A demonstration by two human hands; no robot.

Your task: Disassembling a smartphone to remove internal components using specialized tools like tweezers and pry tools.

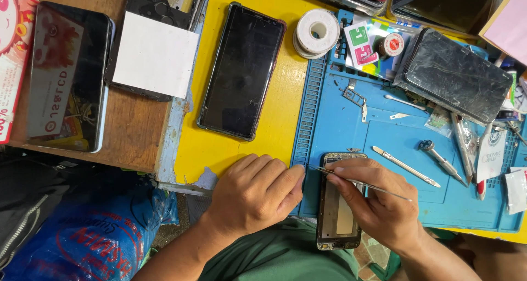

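Observation:
My left hand (256, 193) rests as a loose fist on the near edge of the blue work mat (340, 121), beside an opened phone frame (339, 215) that lies at the mat's front edge. My right hand (379, 204) lies over the phone frame and pinches thin metal tweezers (359, 183), whose tips point left toward my left fingers. The frame's lower right part is hidden under my right hand.
A dark phone in a case (241, 69) lies on the yellow table. A solder spool (317, 32), another phone face down (458, 75), a metal pry tool (405, 166), a screwdriver (439, 156) and small parts sit on the mat. Two more devices (68, 75) lie on a wooden board at left.

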